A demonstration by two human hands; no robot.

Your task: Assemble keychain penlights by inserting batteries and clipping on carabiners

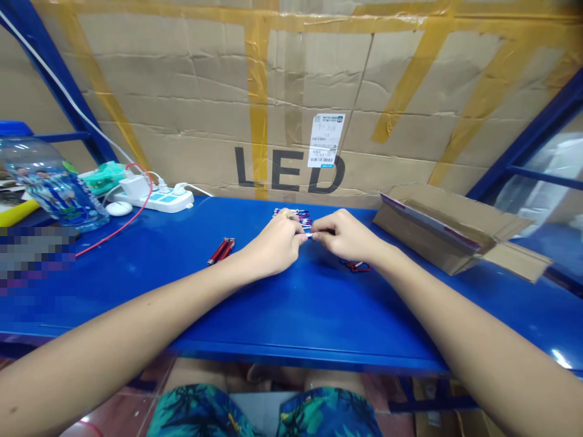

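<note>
Both my hands meet over the middle of the blue table. Closed in a pinch, my left hand (281, 243) has one end of a small blue and silver metal piece (309, 235). The fingertips of my right hand (336, 233) pinch its other end; most of it is hidden by fingers. Just beyond my left hand lies a cluster of slim metallic pieces (298, 213) in blue, purple and silver, partly covered. Two red metal tubes (221, 250) with silver ends rest left of my left wrist. Red and blue carabiner clips (357, 266) lie under my right wrist.
An open cardboard box (423, 227) stands at the right. On the left are a white power strip (157, 199) with plugs, a red cable (116, 233), a white mouse-like object (119, 209) and a big plastic bottle (54, 182). A large taped carton (200, 91) walls off the back.
</note>
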